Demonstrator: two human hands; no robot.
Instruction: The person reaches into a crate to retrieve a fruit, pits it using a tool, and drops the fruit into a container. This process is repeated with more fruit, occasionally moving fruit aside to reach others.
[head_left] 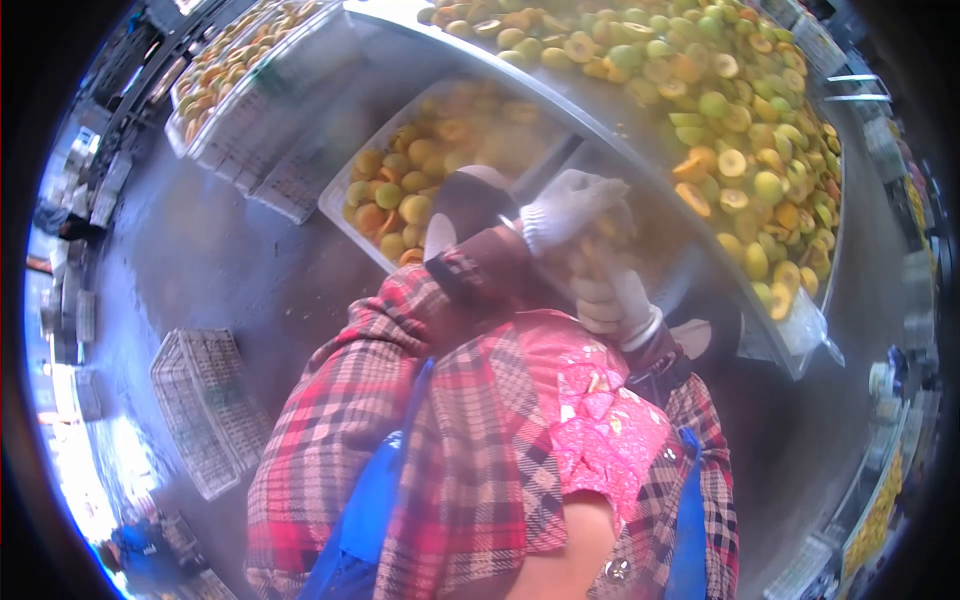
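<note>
My left hand (574,208), in a white knitted glove, reaches in from the left with its fingers bent. My right hand (612,305), also gloved in white, is just below it, fingers curled in and thumb raised. Between the two hands is a blurred yellow-orange patch, and what each one grips cannot be made out. Beside my left forearm a pale crate (335,203) holds round yellow-orange fruit (420,160) like apricots. Along the upper right, a metal-edged table (640,150) carries many green, yellow and orange fruit (735,160), several cut in half.
A white crate (265,130) at the upper left is topped with orange fruit (250,60). An upturned-looking pale basket (205,410) stands on the wet grey floor (270,280) at left. A clear plastic bag (808,330) hangs at the table's lower corner.
</note>
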